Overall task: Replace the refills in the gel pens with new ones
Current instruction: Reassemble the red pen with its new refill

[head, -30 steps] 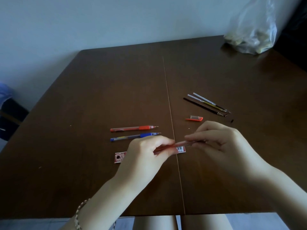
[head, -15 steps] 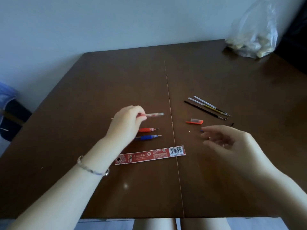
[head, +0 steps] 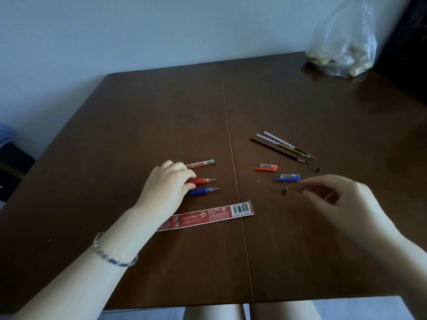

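Note:
Three gel pens lie left of the table seam: a clear-barrelled pen [head: 201,163], a red pen [head: 204,180] and a blue pen [head: 204,191]. My left hand [head: 168,183] rests over their left ends, thumb and forefinger pinched on the red pen's grip. A red refill package [head: 208,215] lies nearer to me. Right of the seam are loose refills [head: 284,147], a red cap [head: 266,167], a blue cap [head: 288,177] and a small dark tip piece [head: 284,191]. My right hand [head: 342,204] hovers just right of the blue cap, fingers apart and holding nothing.
The dark wooden table [head: 161,112] has a seam down its middle. A clear plastic bag [head: 344,54] sits at the far right corner. Another tiny black piece [head: 317,169] lies beside the refills. My knees show below the near edge.
My hands were together on a pen, then parted. My left hand carried the clear pen away and laid it above the red pen. My right hand drew back, uncovering the blue cap.

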Demonstrator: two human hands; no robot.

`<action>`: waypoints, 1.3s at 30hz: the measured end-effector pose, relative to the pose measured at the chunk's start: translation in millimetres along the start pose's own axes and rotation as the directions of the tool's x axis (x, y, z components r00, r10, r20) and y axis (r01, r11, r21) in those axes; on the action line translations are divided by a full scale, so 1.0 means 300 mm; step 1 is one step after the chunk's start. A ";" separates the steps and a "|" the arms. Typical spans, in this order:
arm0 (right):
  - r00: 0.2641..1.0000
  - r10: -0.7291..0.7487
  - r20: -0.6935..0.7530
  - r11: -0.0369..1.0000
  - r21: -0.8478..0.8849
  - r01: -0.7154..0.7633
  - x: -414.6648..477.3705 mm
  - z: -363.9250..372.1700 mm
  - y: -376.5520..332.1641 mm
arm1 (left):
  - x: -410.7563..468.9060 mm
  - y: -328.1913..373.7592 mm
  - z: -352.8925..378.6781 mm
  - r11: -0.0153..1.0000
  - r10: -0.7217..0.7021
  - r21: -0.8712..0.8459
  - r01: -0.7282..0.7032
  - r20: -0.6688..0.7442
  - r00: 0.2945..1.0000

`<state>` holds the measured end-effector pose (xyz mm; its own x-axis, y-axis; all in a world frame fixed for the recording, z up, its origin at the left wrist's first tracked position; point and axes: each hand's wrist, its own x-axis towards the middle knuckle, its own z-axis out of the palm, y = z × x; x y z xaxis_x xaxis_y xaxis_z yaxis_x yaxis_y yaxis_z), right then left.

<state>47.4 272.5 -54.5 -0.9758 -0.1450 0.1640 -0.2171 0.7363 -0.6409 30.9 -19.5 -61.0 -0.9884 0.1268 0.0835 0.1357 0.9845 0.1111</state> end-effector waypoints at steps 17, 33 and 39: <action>0.993 0.120 0.005 0.993 0.020 -0.120 0.008 0.144 -0.094 | -0.119 0.210 -0.041 0.869 -0.038 -0.491 -0.068 -0.202 0.979; 0.971 0.239 -0.012 0.605 0.784 -0.139 -0.049 0.102 -0.187 | -0.173 0.256 -0.050 0.595 -0.016 -0.803 0.044 0.043 0.999; 0.979 0.202 0.005 0.620 0.773 -0.132 -0.058 0.113 -0.189 | -0.182 0.260 -0.056 0.620 -0.003 -0.785 0.003 0.002 1.000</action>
<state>75.8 210.7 -46.5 -0.9996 0.0032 0.0276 -0.0277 -0.0356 -0.9990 96.6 48.4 -40.1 -0.9889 0.1244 0.0816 0.1347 0.5155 0.8462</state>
